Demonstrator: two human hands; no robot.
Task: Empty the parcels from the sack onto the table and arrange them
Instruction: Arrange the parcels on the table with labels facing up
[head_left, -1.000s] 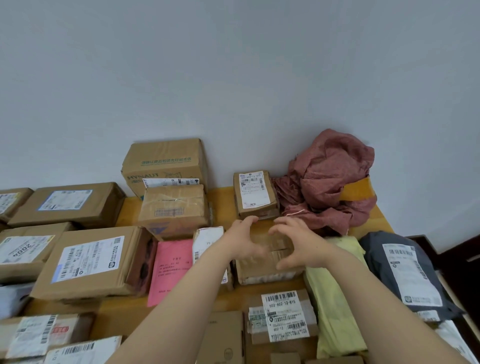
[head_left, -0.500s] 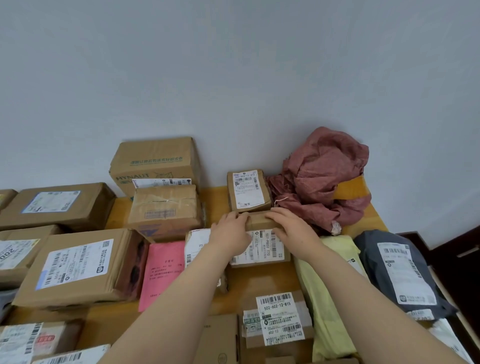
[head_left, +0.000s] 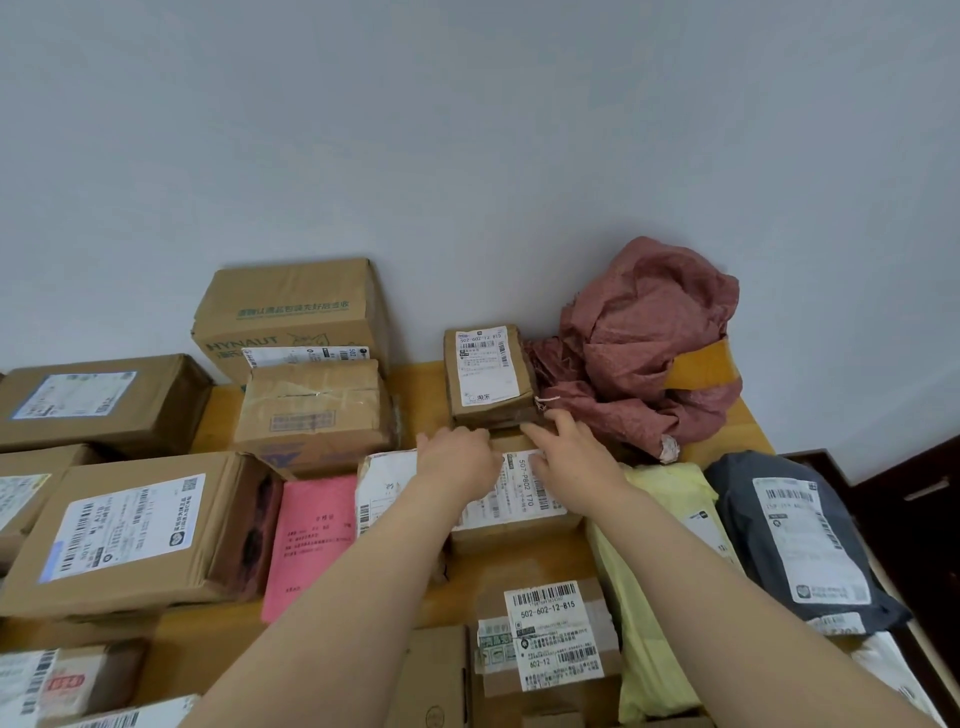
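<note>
A small cardboard box (head_left: 519, 501) with a white label lies label-up on the wooden table (head_left: 511, 569), in the middle of many parcels. My left hand (head_left: 457, 462) rests on its far left part, fingers curled over the far edge. My right hand (head_left: 569, 449) lies on its far right part, with straight fingers touching the edge. The crumpled reddish sack (head_left: 649, 353) with a yellow patch sits at the back right against the wall. Just beyond my fingers stands another small labelled box (head_left: 488, 374).
Two brown boxes (head_left: 311, 410) stand at the back centre. A pink envelope (head_left: 311, 535) and a large labelled box (head_left: 135, 530) lie left. On the right lie a yellow mailer (head_left: 660, 571) and a grey mailer (head_left: 789, 535). In front is a labelled box (head_left: 550, 634).
The small box has turned label-up and come down onto the table. My hands have slid from its sides to its far edge.
</note>
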